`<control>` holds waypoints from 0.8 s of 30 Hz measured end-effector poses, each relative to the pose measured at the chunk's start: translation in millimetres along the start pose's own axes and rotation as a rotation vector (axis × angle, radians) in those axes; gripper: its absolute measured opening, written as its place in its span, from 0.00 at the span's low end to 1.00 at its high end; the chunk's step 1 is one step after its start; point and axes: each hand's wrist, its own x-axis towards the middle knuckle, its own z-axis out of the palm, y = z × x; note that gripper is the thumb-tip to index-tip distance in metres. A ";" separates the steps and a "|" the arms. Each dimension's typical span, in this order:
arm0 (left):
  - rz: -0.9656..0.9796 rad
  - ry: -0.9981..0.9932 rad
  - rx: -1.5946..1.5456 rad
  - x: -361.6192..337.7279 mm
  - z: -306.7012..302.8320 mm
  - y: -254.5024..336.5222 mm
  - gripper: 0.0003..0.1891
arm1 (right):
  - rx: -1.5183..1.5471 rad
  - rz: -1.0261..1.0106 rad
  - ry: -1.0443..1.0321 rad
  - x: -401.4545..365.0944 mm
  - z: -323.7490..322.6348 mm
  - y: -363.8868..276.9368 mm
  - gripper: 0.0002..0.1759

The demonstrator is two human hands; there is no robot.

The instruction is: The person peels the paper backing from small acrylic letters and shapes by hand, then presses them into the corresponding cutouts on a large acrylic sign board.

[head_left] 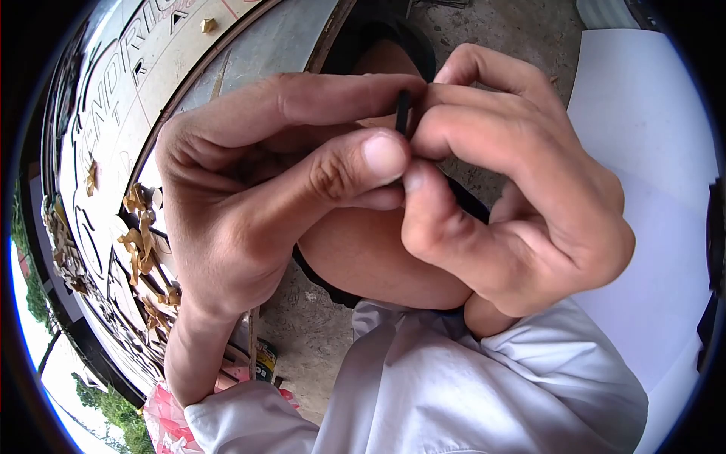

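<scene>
Beside the "NDRI" board (151, 45) (lettering partial), left hand (257, 204), right hand (522, 197): fingers (378, 159) tight on black stick (403, 112).

I see one small black piece (403, 112): thin, straight, dark all over, standing roughly upright. Only a short stretch shows, the rest is hidden behind fingers. It's pinched between thumb and forefinger of the left hand (249, 204) and the fingertips of the right hand (522, 204), held in the air. Can't tell its full length.
</scene>
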 end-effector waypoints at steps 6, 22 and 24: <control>-0.018 -0.003 -0.130 2.4 -0.6 0.0 0.13 | 0.292 -0.125 0.509 -10.7 33.0 10.9 0.10; 0.219 0.073 -0.135 0.8 4.2 -18.0 0.14 | -0.244 -0.088 0.095 2.4 -0.9 -11.0 0.06; 0.322 -0.237 -0.237 9.4 -7.7 -23.4 0.15 | -0.315 0.025 -0.058 1.6 4.1 -10.1 0.06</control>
